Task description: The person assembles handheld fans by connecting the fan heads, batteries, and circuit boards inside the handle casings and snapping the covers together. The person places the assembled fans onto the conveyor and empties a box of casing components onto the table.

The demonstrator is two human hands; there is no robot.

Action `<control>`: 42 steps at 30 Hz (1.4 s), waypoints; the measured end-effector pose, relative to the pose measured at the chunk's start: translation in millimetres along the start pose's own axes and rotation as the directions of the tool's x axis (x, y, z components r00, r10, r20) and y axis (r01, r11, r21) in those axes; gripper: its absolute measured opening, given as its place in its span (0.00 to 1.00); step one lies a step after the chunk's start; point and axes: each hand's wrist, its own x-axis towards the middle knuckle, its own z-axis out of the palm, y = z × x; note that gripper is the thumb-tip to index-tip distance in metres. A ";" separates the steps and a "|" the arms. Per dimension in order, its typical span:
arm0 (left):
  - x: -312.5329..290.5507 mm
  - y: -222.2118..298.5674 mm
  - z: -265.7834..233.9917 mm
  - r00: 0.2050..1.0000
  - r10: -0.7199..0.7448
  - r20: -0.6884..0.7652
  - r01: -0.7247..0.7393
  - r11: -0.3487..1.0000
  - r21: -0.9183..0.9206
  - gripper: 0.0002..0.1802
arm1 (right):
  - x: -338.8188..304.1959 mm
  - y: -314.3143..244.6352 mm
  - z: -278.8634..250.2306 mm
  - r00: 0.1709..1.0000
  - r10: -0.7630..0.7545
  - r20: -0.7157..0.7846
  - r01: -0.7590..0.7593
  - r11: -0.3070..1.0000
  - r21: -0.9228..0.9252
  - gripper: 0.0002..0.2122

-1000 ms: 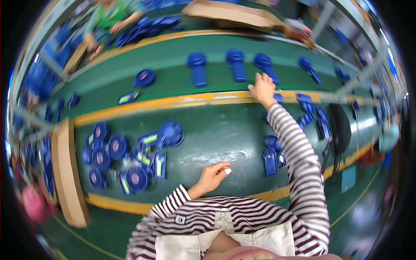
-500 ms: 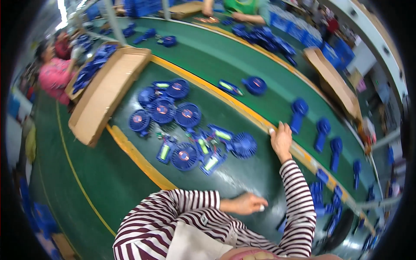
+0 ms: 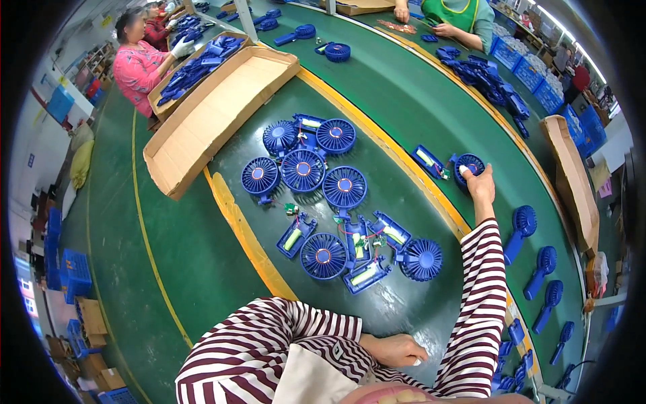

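My right hand [image 3: 480, 186] reaches across the yellow line onto the green belt, its fingers and thumb closed on the round head of an open blue handheld fan [image 3: 467, 164]. Beside that head lies the fan's handle [image 3: 428, 161] with a pale green battery and a small circuit board. Low in front of my body, my left hand [image 3: 396, 350] rests with curled fingers and nothing visible in it. White coverings show on some fingertips. Between my arms and the carton lies a cluster of opened fans, among them one fan head [image 3: 324, 256] and a battery handle [image 3: 296, 236] with loose wires.
A long cardboard tray [image 3: 219, 111] stands at the far left, near a person in pink [image 3: 138, 71] and a heap of blue parts. Several closed fans [image 3: 520, 232] line the belt at right. Across it, a person in a green apron [image 3: 451, 15] works near a pile of blue parts [image 3: 484, 79].
My right hand has moved from the belt's edge forward onto the fan head. My left hand's fingers have curled in. The whole view has shifted, showing more on the left.
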 end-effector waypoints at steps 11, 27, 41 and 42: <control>-1.0 3.0 8.2 0.990 0.055 -0.134 -0.043 0.995 0.089 0.11 | -83.4 67.5 -16.3 0.981 0.106 -0.162 -0.019 0.886 0.464 0.34; -5.6 5.2 17.0 0.995 0.031 -0.098 -0.012 0.982 0.186 0.10 | -275.2 154.5 -39.0 0.893 0.444 -0.073 -0.252 0.630 0.735 0.21; -120.1 34.2 16.8 0.958 0.246 0.146 -0.280 0.698 0.660 0.19 | -354.2 153.1 -73.0 0.910 0.388 0.149 -0.339 0.487 0.805 0.12; -126.7 37.3 20.9 0.950 0.247 0.191 -0.308 0.644 0.701 0.19 | -354.5 162.2 -71.0 0.917 0.379 0.124 -0.309 0.479 0.822 0.15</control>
